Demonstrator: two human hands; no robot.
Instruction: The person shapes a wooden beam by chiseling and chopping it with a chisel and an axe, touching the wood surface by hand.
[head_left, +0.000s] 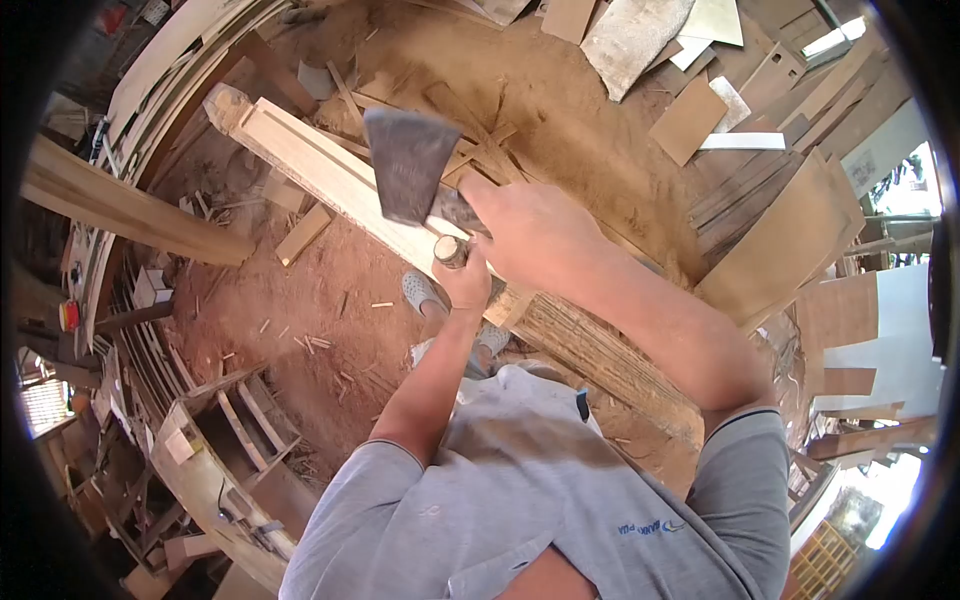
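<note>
My right hand (530, 230) is closed around the handle of a hatchet, close to its head. The wide dark hatchet head (408, 165) is slightly blurred and hangs above the beam, up and left of my left hand. My left hand (464, 280) grips a chisel (450, 252) by its handle; the round pale end of that handle faces up at me. The chisel's blade is mostly hidden below the fist. Under both hands runs a long pale wooden beam (330, 180), with a shaped end at the far left and a rougher, browner stretch at the near right.
Sawdust (570, 110) and offcuts cover the ground beyond the beam. Boards (780, 240) lean at the right. A curved plank (130, 205) juts in from the left, and a wooden frame (235, 440) stands at lower left. My feet in grey clogs (422, 292) are beside the beam.
</note>
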